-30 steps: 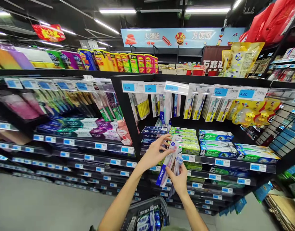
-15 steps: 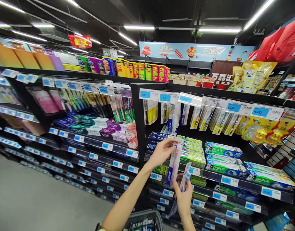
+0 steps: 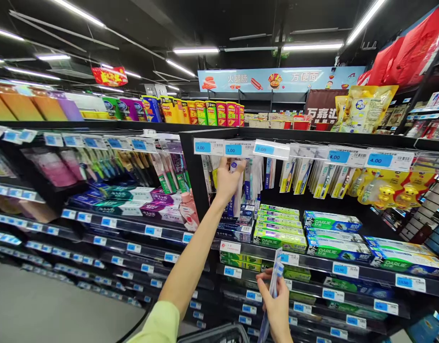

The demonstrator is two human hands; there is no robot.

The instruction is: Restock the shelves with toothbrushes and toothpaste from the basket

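Observation:
My left hand (image 3: pixel 228 183) is raised to the hanging row under the price tags, its fingers closed around the upper part of a packaged toothbrush (image 3: pixel 237 202). Whether that pack is on the hook cannot be made out. Right beside it hang more toothbrush packs (image 3: pixel 254 176) in clear and blue wrapping. Lower down, my right hand (image 3: pixel 277 305) grips another packaged toothbrush (image 3: pixel 275 281), held upright in front of the shelf edge. Part of this pack is hidden behind the fingers.
Green toothpaste boxes (image 3: pixel 278 233) and Darlie boxes (image 3: pixel 335 250) are stacked on the shelf below the hooks. A dark basket (image 3: pixel 219 333) is at the bottom edge. Yellow-carded toothbrushes (image 3: pixel 305 176) hang to the right. A black divider (image 3: pixel 196 166) stands at left.
My left hand has moved up and left to the hooks with the toothbrush pack, away from my right hand. The right hand keeps its pack. The view has shifted slightly.

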